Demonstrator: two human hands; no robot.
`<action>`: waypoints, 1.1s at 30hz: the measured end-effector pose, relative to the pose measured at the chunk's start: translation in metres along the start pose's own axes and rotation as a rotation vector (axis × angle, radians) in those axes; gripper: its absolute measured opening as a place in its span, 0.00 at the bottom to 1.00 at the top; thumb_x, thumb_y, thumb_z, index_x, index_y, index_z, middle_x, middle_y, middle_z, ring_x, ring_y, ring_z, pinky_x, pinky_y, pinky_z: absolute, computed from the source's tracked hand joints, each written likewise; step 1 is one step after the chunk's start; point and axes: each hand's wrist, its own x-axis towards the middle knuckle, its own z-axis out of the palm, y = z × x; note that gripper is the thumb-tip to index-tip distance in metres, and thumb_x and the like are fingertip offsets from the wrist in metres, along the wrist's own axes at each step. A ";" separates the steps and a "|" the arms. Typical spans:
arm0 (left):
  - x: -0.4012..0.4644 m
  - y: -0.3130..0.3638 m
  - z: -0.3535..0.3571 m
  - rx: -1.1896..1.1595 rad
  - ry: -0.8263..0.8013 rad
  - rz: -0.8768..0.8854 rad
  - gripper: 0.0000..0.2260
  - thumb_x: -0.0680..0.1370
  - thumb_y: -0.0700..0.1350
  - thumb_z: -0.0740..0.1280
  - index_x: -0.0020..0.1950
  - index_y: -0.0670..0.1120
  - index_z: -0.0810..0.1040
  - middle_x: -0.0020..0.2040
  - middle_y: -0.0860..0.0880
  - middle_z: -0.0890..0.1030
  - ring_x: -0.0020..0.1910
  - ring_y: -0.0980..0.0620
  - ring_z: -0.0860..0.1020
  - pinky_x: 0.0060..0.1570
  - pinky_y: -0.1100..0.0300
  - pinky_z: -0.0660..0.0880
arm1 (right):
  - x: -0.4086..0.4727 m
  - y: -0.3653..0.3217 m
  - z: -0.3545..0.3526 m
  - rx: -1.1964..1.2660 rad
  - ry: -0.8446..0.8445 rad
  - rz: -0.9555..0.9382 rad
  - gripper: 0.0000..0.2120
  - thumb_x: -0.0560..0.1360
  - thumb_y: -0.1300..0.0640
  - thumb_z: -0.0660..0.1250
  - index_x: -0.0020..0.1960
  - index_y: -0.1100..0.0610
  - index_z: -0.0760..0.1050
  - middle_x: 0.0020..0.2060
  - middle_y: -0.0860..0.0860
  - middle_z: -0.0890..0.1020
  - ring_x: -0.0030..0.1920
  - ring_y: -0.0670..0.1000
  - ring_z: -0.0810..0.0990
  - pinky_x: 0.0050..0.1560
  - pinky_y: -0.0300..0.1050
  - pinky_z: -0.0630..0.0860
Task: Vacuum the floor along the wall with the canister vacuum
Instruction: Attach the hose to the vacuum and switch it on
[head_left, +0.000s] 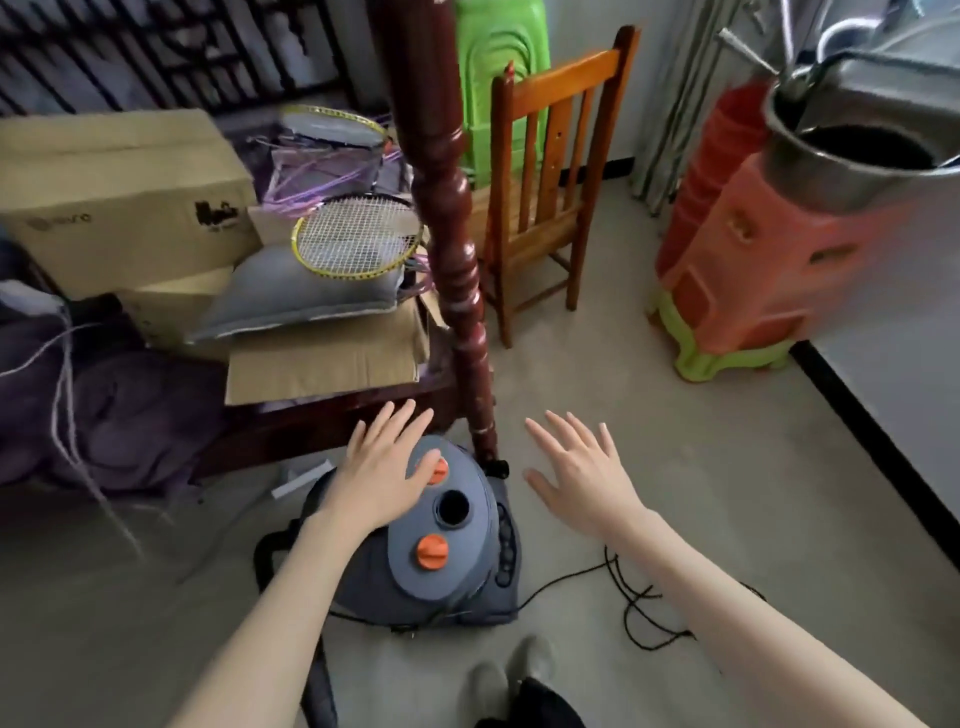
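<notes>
Both bare arms reach forward, toward twelve o'clock. The left hand (387, 462) is flat, palm down, with its fingers straight and spread. The right hand (576, 465) is flat too, fingers spread, holding nothing.

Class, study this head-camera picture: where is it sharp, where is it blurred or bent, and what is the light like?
Head view: sharpest at centre, on the left hand, right hand and canister vacuum; blurred at the edges, notably the metal bucket and stacked stools; the wide lens bows the dark baseboard; the light is soft, with faint shadows.
</notes>
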 end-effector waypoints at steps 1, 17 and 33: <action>-0.003 -0.012 0.007 -0.019 -0.014 -0.033 0.26 0.82 0.57 0.52 0.78 0.53 0.53 0.79 0.53 0.49 0.77 0.52 0.45 0.74 0.49 0.44 | 0.008 -0.005 0.007 -0.005 -0.034 -0.025 0.30 0.82 0.43 0.55 0.80 0.47 0.49 0.79 0.51 0.54 0.79 0.55 0.49 0.75 0.59 0.44; -0.082 -0.209 0.088 -0.220 -0.128 -0.356 0.26 0.82 0.53 0.56 0.78 0.50 0.54 0.79 0.51 0.52 0.77 0.51 0.47 0.74 0.55 0.48 | 0.114 -0.165 0.152 -0.053 -0.362 -0.253 0.28 0.83 0.44 0.51 0.80 0.50 0.48 0.80 0.52 0.52 0.79 0.55 0.46 0.76 0.60 0.43; -0.020 -0.336 0.226 -0.741 -0.164 -0.508 0.24 0.81 0.44 0.62 0.75 0.40 0.61 0.73 0.43 0.66 0.72 0.46 0.65 0.66 0.64 0.59 | 0.171 -0.250 0.297 -0.155 -0.195 0.009 0.25 0.83 0.44 0.51 0.78 0.48 0.58 0.77 0.53 0.61 0.78 0.56 0.55 0.73 0.65 0.42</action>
